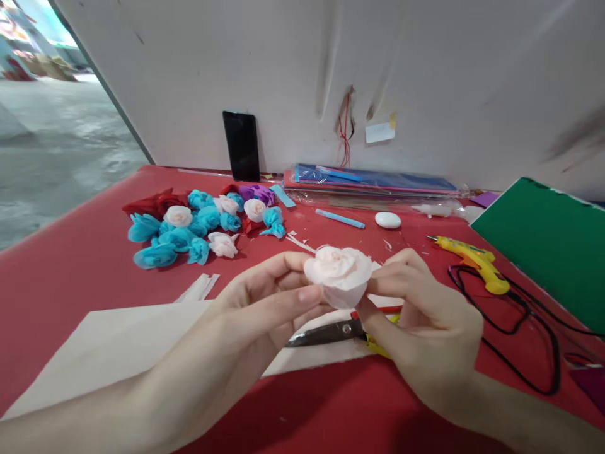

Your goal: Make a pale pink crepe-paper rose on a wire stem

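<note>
A pale pink paper rose (339, 274) is held up between my two hands above the red table. My left hand (255, 309) pinches its left side between thumb and fingers. On the right side, the fingertips and thumb of my right hand (420, 321) close on the flower's edge and base. Below the rose lies a pair of scissors (331, 333) with dark blades and yellow-red handles, partly hidden by my right hand. Under the scissors and my left forearm spreads a sheet of pale paper (123, 340).
Several blue, red, purple and pale paper flowers (189, 230) are heaped at the left. A yellow glue gun (472, 258) with a black cord lies right, near a green board (543, 246). Behind are a pen (340, 219), a white oval object (388, 220) and a leaning phone (241, 146).
</note>
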`<state>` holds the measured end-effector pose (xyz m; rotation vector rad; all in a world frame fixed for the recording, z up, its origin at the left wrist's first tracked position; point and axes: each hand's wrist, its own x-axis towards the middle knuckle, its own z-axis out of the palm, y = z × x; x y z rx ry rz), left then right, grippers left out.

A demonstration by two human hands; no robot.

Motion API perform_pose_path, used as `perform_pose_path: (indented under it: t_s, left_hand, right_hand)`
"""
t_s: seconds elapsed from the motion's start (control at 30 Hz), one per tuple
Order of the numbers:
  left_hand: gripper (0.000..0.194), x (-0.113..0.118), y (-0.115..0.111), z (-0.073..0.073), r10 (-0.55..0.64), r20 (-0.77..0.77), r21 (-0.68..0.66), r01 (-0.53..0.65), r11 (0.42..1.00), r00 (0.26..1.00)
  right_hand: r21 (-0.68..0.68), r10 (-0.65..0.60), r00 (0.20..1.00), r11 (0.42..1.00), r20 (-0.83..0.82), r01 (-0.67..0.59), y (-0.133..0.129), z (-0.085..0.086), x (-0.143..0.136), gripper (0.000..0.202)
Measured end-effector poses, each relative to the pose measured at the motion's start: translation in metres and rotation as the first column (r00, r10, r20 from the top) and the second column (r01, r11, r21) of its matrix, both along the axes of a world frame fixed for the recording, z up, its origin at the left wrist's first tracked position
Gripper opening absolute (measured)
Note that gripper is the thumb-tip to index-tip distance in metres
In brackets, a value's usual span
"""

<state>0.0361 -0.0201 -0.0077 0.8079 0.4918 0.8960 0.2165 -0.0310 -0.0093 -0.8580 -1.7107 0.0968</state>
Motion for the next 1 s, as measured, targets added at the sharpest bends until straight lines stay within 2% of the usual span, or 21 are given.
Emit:
perform_pose_path:
  t_s: [0.27,0.4,0.57,0.63,0.7,0.73,0.83,0.93,1.0]
  left_hand:
    - [0.007,0.003,-0.003,0.004,0.049,-0.002,0.032,-0.048,0.998,0.999]
    - [0.009,0.002,-0.007,0.010,0.082,-0.028,0.025,-0.082,0.996,0.996]
    - [0.026,0.001,-0.001,0.010,0.097,-0.056,0.079,-0.092,0.993,0.994]
    - [0.029,0.000,0.005,0.004,0.134,-0.160,0.212,-0.099,0.972,0.978]
    - [0.030,-0.003,0.012,-0.004,0.243,-0.346,0.437,-0.073,0.896,0.906]
    - [0.030,-0.004,0.015,-0.007,0.310,-0.385,0.522,-0.071,0.850,0.869]
    - [0.029,-0.010,0.021,-0.009,0.526,-0.348,0.747,-0.110,0.656,0.776]
    - [0.036,-0.013,0.021,-0.004,0.682,-0.202,0.918,-0.107,0.382,0.703]
    - [0.037,-0.012,0.020,-0.002,0.757,-0.117,0.989,0.009,0.145,0.643]
  right_hand:
    - [0.147,-0.058,0.989,0.988,0.137,0.038,-0.002,0.001,0.003,0.021]
    - [0.205,-0.097,0.984,0.977,0.148,0.065,-0.003,0.003,0.003,0.024]
    - [0.166,-0.120,0.981,0.982,0.150,0.095,-0.001,0.009,0.003,0.024]
    - [0.124,-0.123,0.978,0.987,0.166,0.103,0.000,0.012,0.004,0.023]
    - [0.095,-0.130,0.975,0.989,0.182,0.114,0.001,0.015,0.006,0.022]
    - [0.083,-0.130,0.973,0.990,0.191,0.116,0.001,0.016,0.007,0.021]
    - [0.065,-0.128,0.963,0.991,0.238,0.116,0.001,0.017,0.009,0.018]
    - [0.055,-0.140,0.947,0.990,0.291,0.129,0.000,0.016,0.009,0.015]
    - [0.044,-0.139,0.941,0.990,0.310,0.132,-0.003,0.015,0.008,0.014]
